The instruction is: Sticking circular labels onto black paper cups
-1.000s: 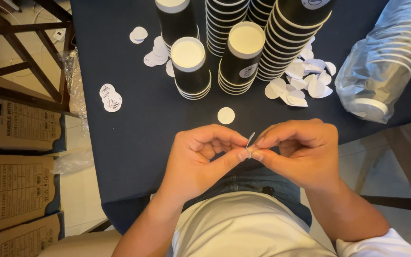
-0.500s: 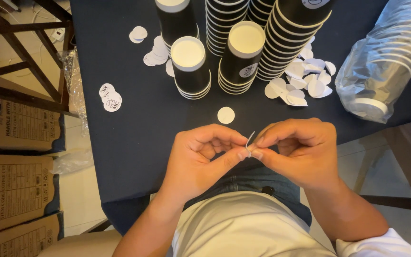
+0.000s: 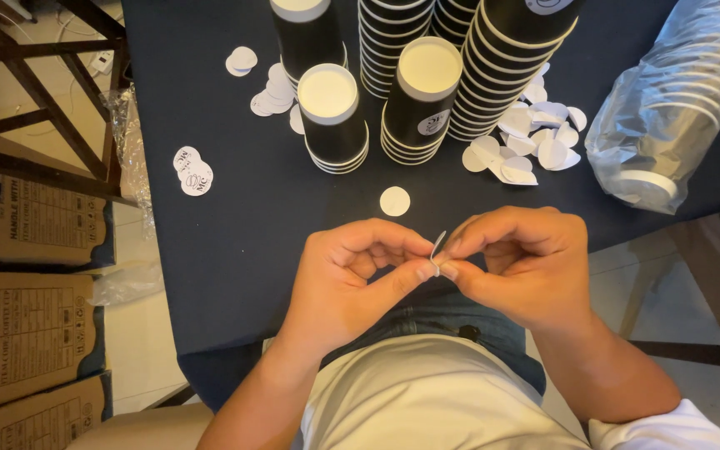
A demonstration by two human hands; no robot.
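Note:
My left hand (image 3: 352, 279) and my right hand (image 3: 520, 262) meet over the near edge of a dark blue table (image 3: 235, 225). Both pinch one small round white sticker (image 3: 437, 248) between thumbs and fingertips, seen edge on. A single white round sticker (image 3: 394, 201) lies flat on the table just beyond my hands. Further back stand stacks of black paper cups (image 3: 329, 125), one stack bearing a round label (image 3: 432, 123) on its side.
Loose white round stickers (image 3: 527, 146) lie in a heap at the right of the cups, with more stickers (image 3: 192, 171) at the left. A plastic-wrapped sleeve of cups (image 3: 677, 108) lies at the right. Cardboard boxes (image 3: 31, 333) and a wooden frame (image 3: 35, 100) stand left of the table.

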